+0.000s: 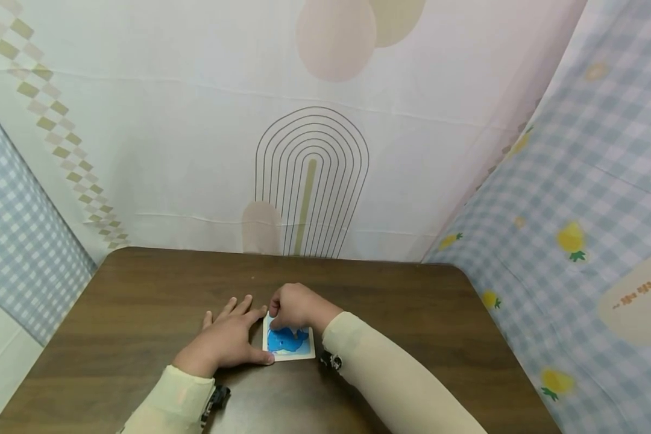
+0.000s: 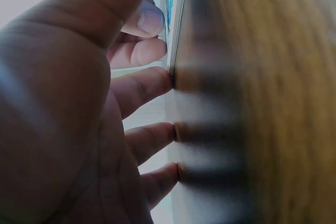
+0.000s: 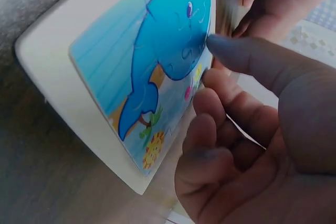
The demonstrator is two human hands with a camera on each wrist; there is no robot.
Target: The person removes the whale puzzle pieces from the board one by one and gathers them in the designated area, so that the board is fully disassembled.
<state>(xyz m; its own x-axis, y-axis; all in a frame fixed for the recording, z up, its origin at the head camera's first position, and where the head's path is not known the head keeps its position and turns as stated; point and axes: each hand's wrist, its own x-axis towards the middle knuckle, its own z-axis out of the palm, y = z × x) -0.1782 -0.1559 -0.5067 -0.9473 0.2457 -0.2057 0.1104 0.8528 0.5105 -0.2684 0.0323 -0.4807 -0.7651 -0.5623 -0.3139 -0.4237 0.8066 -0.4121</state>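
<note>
A small square jigsaw puzzle (image 1: 304, 348) lies on the brown table, with a blue sea animal pictured inside a pale border. In the right wrist view, joint lines run across the puzzle (image 3: 181, 40). My left hand (image 1: 222, 342) is spread flat at its left side, thumb at the near left corner and index finger by the far left one. My right hand (image 1: 298, 307) reaches over the far left part with fingers curled. Its thumb (image 3: 244, 59) and index finger pinch at the puzzle's edge; whether a loose piece is between them is hidden.
The wooden table (image 1: 157, 289) reaches back to a pale patterned cloth (image 1: 195, 150). Blue checked cloth (image 1: 521, 199) hangs along the right side, with more checked cloth (image 1: 22, 199) at the left.
</note>
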